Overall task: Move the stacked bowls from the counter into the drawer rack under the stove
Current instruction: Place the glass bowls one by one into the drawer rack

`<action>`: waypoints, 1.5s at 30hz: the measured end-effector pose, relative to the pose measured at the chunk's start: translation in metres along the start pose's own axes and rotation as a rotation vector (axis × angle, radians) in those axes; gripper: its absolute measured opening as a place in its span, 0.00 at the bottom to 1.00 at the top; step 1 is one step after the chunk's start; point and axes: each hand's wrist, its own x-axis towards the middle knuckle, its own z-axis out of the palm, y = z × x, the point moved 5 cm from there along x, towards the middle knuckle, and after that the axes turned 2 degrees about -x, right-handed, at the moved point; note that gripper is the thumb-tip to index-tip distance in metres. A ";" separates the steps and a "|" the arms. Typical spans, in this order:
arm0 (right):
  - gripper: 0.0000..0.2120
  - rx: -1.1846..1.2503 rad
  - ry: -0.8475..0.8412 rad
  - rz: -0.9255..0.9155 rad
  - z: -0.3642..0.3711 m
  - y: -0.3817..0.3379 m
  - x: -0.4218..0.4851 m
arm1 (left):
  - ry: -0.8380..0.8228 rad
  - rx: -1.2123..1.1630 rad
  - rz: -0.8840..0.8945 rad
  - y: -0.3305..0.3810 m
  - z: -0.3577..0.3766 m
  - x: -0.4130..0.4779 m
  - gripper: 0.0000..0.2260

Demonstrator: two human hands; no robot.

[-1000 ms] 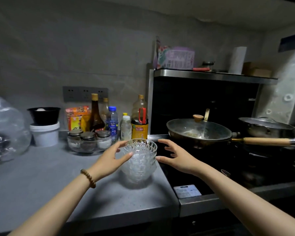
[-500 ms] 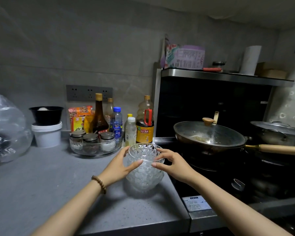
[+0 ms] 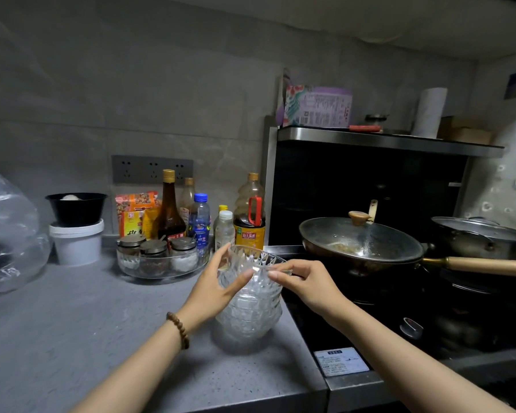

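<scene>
A stack of several clear cut-glass bowls (image 3: 251, 311) stands on the grey counter (image 3: 72, 338) right beside the stove's left edge. My left hand (image 3: 215, 290) wraps the left side of the upper bowls, thumb over the rim. My right hand (image 3: 307, 286) pinches the right rim of the top bowl between thumb and fingers. The top bowl sits tilted, its right side a little raised. The drawer rack under the stove is out of view.
A lidded wok (image 3: 361, 242) with a wooden handle (image 3: 483, 266) sits on the stove just right of the bowls, another lidded pot (image 3: 483, 236) behind it. Bottles (image 3: 249, 216) and a glass spice tray (image 3: 161, 260) stand behind the stack. A white tub (image 3: 76, 242) and plastic bag (image 3: 9, 234) at left.
Both hands closed in on the stack from either side and now grip it; the top bowl has tipped slightly. The camera moved closer.
</scene>
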 end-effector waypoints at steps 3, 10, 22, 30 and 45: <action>0.13 0.090 0.034 -0.004 -0.018 -0.015 -0.009 | 0.007 -0.161 0.055 0.028 0.013 -0.004 0.41; 0.16 0.142 0.067 0.145 -0.067 -0.019 -0.057 | -0.085 -0.438 0.098 0.081 0.076 -0.019 0.45; 0.24 -0.086 0.058 0.385 -0.168 0.031 -0.185 | -0.375 -0.596 -0.126 0.094 0.231 -0.075 0.38; 0.20 -0.049 0.039 0.456 -0.196 0.078 -0.243 | -0.593 -0.631 -0.360 0.058 0.328 -0.119 0.39; 0.11 0.151 0.078 0.871 -0.190 0.232 -0.302 | -0.800 -0.294 -0.542 -0.072 0.413 -0.191 0.29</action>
